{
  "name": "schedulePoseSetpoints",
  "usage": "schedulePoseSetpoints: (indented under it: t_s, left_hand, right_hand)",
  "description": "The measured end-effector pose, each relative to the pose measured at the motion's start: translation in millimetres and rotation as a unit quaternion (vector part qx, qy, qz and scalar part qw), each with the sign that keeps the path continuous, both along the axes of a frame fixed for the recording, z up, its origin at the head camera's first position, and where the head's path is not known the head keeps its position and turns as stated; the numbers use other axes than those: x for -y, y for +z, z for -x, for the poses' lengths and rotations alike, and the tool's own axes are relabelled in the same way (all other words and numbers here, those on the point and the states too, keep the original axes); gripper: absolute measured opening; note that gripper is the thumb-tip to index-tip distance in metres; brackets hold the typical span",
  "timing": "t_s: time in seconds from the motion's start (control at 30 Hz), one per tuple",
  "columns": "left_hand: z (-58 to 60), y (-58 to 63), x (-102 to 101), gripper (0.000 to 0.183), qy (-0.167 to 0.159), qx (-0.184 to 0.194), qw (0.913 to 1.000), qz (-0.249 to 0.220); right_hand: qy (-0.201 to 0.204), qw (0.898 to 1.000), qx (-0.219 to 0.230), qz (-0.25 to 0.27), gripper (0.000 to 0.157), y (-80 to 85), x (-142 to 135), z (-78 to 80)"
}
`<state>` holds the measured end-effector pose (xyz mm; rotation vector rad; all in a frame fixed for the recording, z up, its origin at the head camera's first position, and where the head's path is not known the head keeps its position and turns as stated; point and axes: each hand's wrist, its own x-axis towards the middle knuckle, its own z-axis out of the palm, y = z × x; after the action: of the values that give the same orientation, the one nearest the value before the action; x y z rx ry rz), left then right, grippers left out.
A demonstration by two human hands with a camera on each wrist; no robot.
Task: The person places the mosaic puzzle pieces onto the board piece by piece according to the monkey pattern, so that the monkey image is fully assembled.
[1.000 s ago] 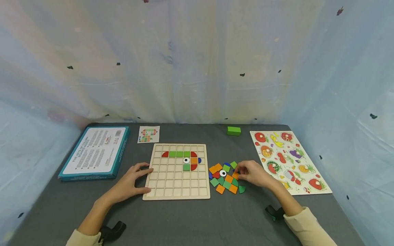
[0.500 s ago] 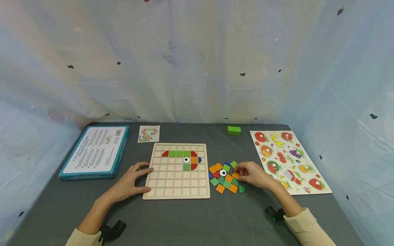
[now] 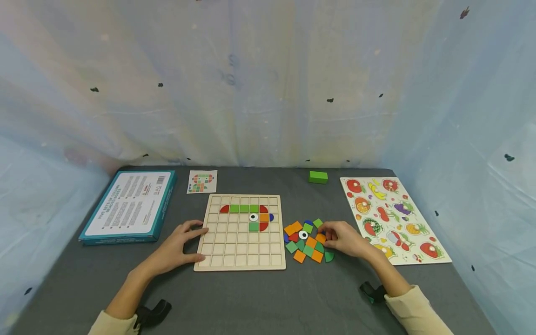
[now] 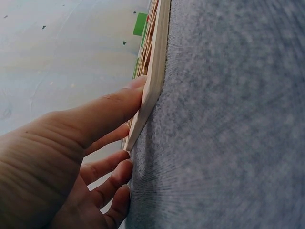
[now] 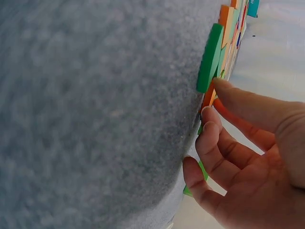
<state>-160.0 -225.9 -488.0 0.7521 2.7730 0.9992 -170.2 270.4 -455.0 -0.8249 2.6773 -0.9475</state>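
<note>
The right hand [image 3: 343,238] bends over the right side of a heap of loose tiles [image 3: 311,242], its thumb tip against an orange tile [image 3: 320,237] and the fingers curved close by; whether it pinches that tile or only touches it, I cannot tell. Just nearer the person lies a green rounded tile [image 3: 329,257], and the rest of the heap, in orange, green, red and blue with one white eye tile [image 3: 303,235], spreads just beside the right edge of a wooden grid board [image 3: 242,250]. The left hand [image 3: 177,246] is loose and spread, grasping nothing, with thumb and forefinger resting on the board's left edge. On the board, the second row from the far side holds a red rounded tile [image 3: 224,209], three green squares [image 3: 244,209] and another red rounded tile; beneath its right end sit an eye tile, an orange square and a blue half-round, then a green square and a red rounded tile. Past the far left corner lies a picture card [image 3: 202,182]. Farther out are a blue box [image 3: 125,204] at the left, a green block [image 3: 318,177] beyond the heap, and a fruit picture board [image 3: 391,218] at the right, all on a dark grey cloth [image 3: 251,302].
</note>
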Motion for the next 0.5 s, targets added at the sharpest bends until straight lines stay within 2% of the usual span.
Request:
schedulePoseSetpoints:
  t_s: [0.3, 0.5]
  left_hand:
    - [0.9, -1.8, 0.7, 0.074, -0.004, -0.004, 1.0, -0.002]
    - [1.2, -3.3, 1.4, 0.074, -0.008, -0.009, 0.9999, -0.007]
  right_hand:
    - [-0.005, 1.0, 0.003, 0.008, 0.025, -0.6, 2.5, -0.1]
    - [0.016, 0.999, -0.013, 0.025, 0.021, -2.6, 5.8, -0.1]
